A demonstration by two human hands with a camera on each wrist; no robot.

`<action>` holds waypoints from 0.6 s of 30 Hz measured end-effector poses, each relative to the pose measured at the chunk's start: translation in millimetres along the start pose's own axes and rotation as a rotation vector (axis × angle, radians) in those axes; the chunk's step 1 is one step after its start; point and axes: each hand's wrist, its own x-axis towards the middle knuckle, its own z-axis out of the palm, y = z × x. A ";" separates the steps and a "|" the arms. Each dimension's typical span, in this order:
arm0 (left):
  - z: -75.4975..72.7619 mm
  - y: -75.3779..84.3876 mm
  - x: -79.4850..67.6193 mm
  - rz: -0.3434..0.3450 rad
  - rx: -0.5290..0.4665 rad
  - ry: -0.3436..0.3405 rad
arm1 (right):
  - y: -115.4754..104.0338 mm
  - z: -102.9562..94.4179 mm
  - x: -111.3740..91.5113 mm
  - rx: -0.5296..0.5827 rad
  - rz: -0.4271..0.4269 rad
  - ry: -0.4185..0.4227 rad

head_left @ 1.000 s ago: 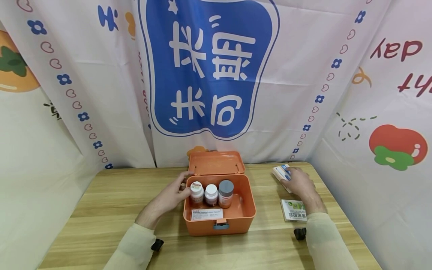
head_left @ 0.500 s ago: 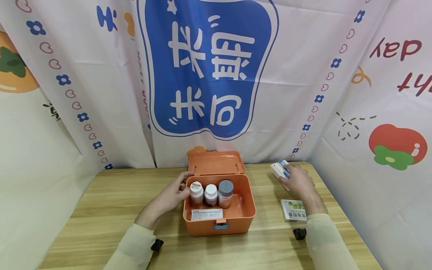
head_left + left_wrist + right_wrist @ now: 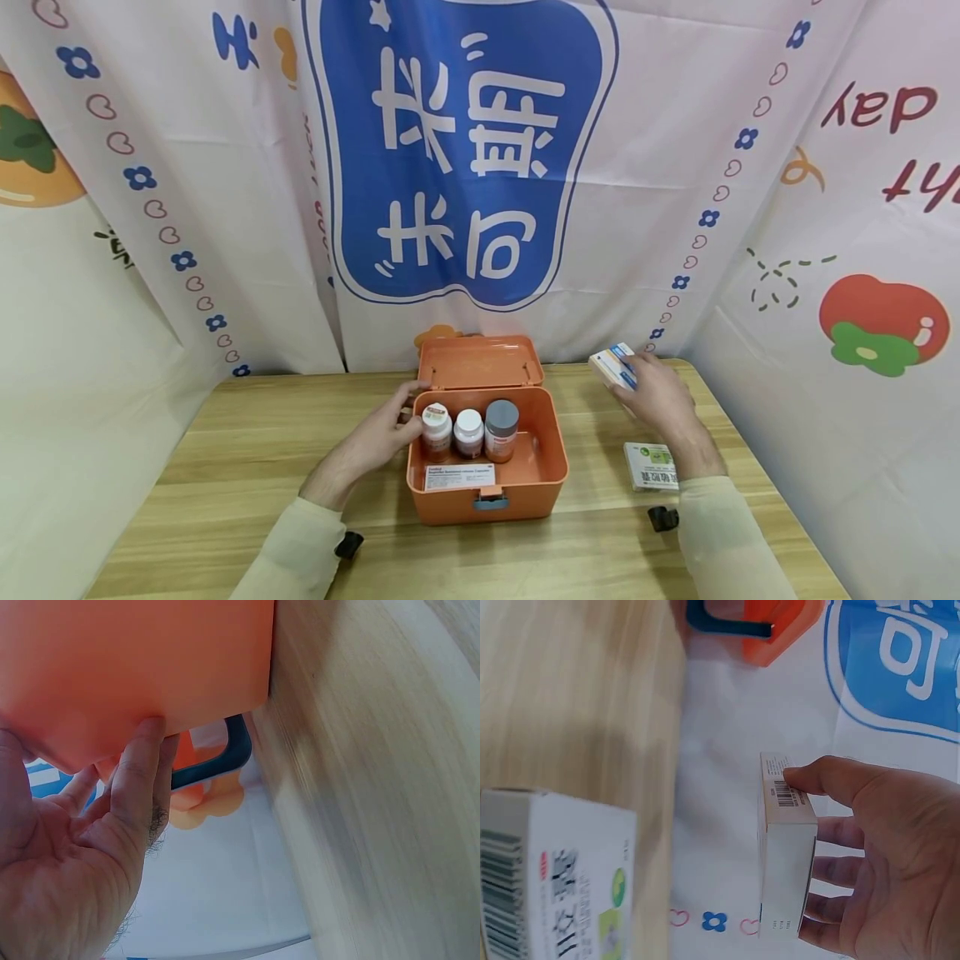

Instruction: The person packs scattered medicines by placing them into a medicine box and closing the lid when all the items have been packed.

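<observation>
An orange lidded medicine box (image 3: 492, 503) stands open on the table, holding several items. Inside are a red-and-white labelled bottle (image 3: 437, 429), a white-capped bottle (image 3: 469, 432), a grey-capped bottle (image 3: 502, 429) and a flat ibuprofen carton (image 3: 460, 476). My left hand (image 3: 384, 429) grips the box's left rim, its thumb at the top edge and other fingers against the outer wall (image 3: 150, 667). At the right, my right hand (image 3: 660, 396) holds a white-and-blue medicine carton (image 3: 617, 365) between thumb and fingers, raised and tilted; its barcode end shows in the right wrist view.
A white-and-green medicine carton (image 3: 651, 467) lies on the wooden table (image 3: 247, 483) near my right wrist. The box's raised lid (image 3: 482, 363) leans toward the printed curtain (image 3: 480, 333) behind the table. A dark handle (image 3: 232, 754) sticks out at the box's back.
My right hand has lifted the white-and-blue carton and shifted it slightly left and toward the back. The left hand and the box have stayed in place.
</observation>
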 end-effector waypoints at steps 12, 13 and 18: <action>0.5 0.9 -0.1 0.003 -0.003 0.000 | -26.9 -16.4 -6.2 -0.006 -0.070 0.034; 0.5 0.8 0.0 0.005 -0.005 -0.001 | -29.5 -17.7 -7.1 -0.007 -0.079 0.042; 0.5 0.7 -0.3 0.008 -0.011 -0.002 | -41.4 -23.6 -11.9 -0.002 -0.109 0.073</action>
